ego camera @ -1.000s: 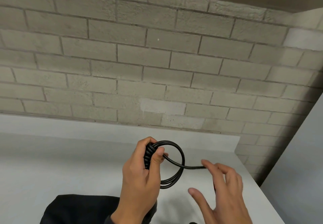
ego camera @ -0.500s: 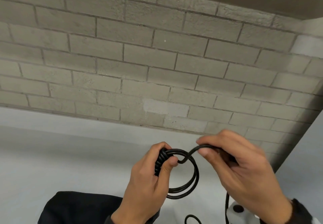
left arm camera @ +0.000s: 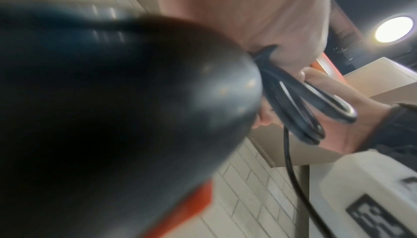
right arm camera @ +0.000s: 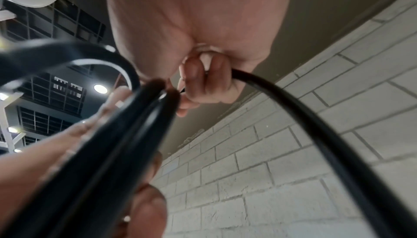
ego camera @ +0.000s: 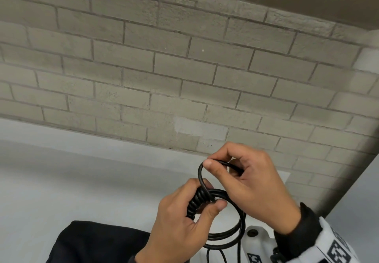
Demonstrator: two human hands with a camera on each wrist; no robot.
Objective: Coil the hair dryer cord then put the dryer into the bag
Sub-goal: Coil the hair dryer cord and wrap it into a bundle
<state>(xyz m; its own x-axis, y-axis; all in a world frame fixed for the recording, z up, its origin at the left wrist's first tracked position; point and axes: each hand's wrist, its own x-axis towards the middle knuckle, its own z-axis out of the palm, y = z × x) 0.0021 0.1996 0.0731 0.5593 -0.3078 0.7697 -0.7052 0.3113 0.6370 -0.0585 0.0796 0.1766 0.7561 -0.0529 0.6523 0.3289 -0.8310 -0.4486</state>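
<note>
The springy black cord [ego camera: 223, 236] is judged prone to uncoiling; its gathered loops are clamped in the left hand [ego camera: 180, 228], a fresh loop pinched by the right hand [ego camera: 252, 184].

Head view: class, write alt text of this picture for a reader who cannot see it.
Two hands coil a black hair dryer cord above a white table: the left hand grips the stacked loops while the right hand pinches a fresh loop over them. A dark bag lies at the lower edge, and a grey brick wall fills the background.
</note>
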